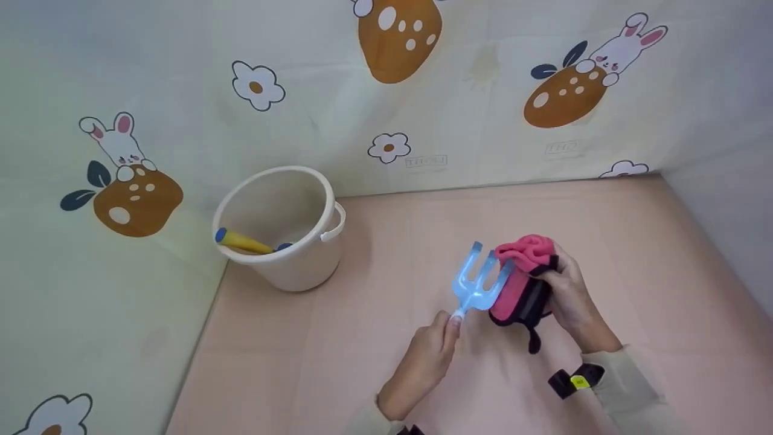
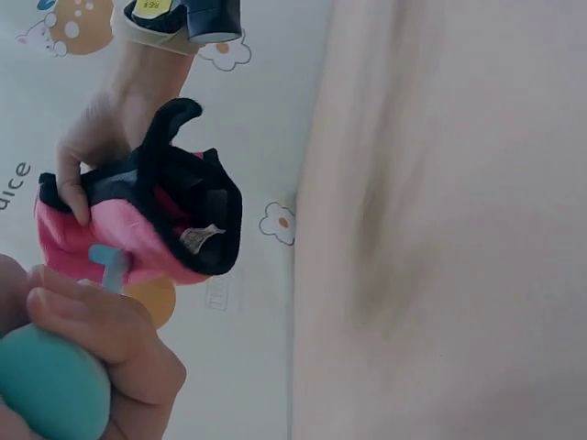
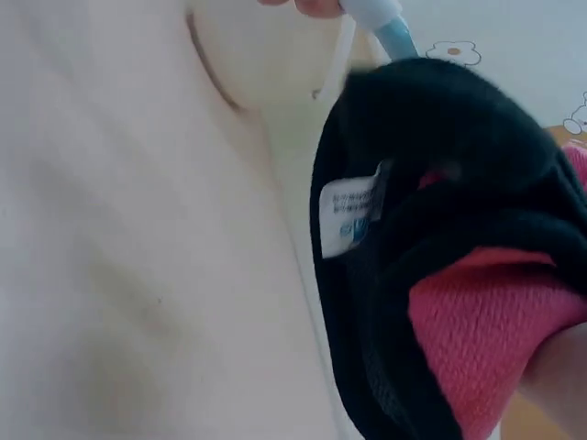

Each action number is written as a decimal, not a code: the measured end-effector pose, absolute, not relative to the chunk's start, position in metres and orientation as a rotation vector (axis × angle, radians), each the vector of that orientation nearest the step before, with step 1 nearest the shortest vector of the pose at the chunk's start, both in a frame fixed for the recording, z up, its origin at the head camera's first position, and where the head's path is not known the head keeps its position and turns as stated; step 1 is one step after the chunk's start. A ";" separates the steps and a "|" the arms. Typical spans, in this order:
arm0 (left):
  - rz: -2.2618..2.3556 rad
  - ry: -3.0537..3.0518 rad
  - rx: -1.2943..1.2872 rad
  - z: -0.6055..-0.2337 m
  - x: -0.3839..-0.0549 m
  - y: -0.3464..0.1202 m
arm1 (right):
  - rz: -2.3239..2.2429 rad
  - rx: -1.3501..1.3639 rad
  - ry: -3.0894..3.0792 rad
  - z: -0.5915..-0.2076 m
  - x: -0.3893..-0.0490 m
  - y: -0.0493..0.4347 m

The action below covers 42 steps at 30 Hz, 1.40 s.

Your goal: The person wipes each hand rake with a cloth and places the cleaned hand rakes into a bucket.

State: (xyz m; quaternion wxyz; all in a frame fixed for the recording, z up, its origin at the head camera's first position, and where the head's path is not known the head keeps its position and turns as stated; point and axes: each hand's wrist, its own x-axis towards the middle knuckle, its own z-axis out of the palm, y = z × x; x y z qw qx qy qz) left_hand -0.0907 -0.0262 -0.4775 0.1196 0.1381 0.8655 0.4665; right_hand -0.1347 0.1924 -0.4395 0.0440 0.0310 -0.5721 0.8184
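My left hand (image 1: 424, 356) grips the handle of a small light-blue garden fork (image 1: 474, 291), its three tines pointing up and away. Those tines lie against a pink cloth mitt (image 1: 510, 296) with black trim and a hanging black loop. On the mitt's right side, my right hand (image 1: 570, 296) holds it between thumb and fingers. In the left wrist view the rounded teal handle end (image 2: 55, 380) pokes out of the left fist. The right wrist view shows a white label (image 3: 348, 211) inside the mitt's dark opening; most of the right hand is hidden there.
A cream bucket (image 1: 302, 269) with a side handle stands at the back left, near the wall. Inside it leans a yellow handle with a blue end (image 1: 244, 241). Patterned sheeting (image 1: 314, 139) rises behind the pinkish surface (image 1: 290, 374) and at both sides.
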 end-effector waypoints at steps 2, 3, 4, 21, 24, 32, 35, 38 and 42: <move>1.356 2.566 0.406 -0.477 -0.092 -0.029 | 2.501 0.022 -1.643 -0.435 -0.136 0.193; 1.379 2.561 0.397 -0.478 -0.093 -0.031 | 2.500 -0.033 -1.587 -0.433 -0.137 0.193; 1.409 2.550 0.383 -0.478 -0.094 -0.032 | 2.499 -0.094 -1.539 -0.431 -0.138 0.192; 1.675 2.585 0.477 -0.472 -0.092 -0.020 | 3.280 -0.266 -1.467 -0.468 -0.129 0.163; 1.638 2.633 0.507 -0.472 -0.092 -0.019 | 3.325 -0.198 -1.359 -0.465 -0.127 0.159; 1.454 2.654 0.494 -0.469 -0.094 -0.019 | 3.219 -0.407 -1.272 -0.456 -0.123 0.152; 1.424 2.659 0.494 -0.468 -0.094 -0.018 | 3.208 -0.391 -1.250 -0.456 -0.121 0.152; 1.414 2.652 0.496 -0.467 -0.093 -0.018 | 3.195 -0.379 -1.239 -0.454 -0.121 0.152; 1.412 2.633 0.485 -0.467 -0.092 -0.019 | 3.179 -0.414 -1.222 -0.451 -0.122 0.153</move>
